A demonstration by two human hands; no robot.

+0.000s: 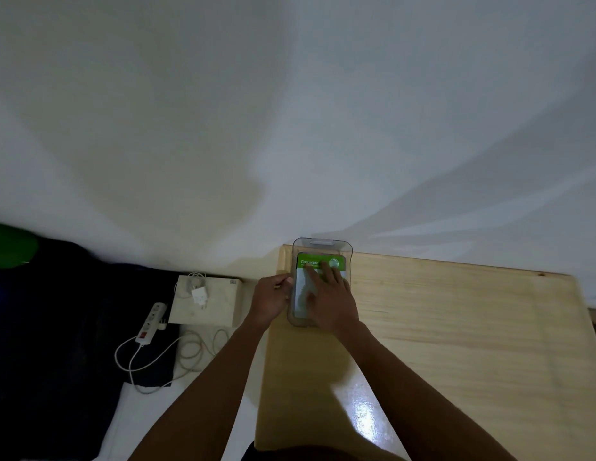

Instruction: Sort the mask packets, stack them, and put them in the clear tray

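Observation:
A clear tray (323, 243) stands at the far left corner of the wooden table (456, 327), against the wall. Inside it lies a green mask packet (309, 262) marked "Cucumber", face up on top; whether other packets lie beneath it is hidden. My right hand (329, 301) rests flat inside the tray, fingers spread on the packet. My left hand (270, 299) grips the tray's left wall from outside.
Left of the table, on the floor, sits a beige box (216, 307) with a white charger (198, 296) on top. A white power strip (151, 324) and loose cables (190, 354) lie beside it. A dark cloth (57, 327) covers the floor further left.

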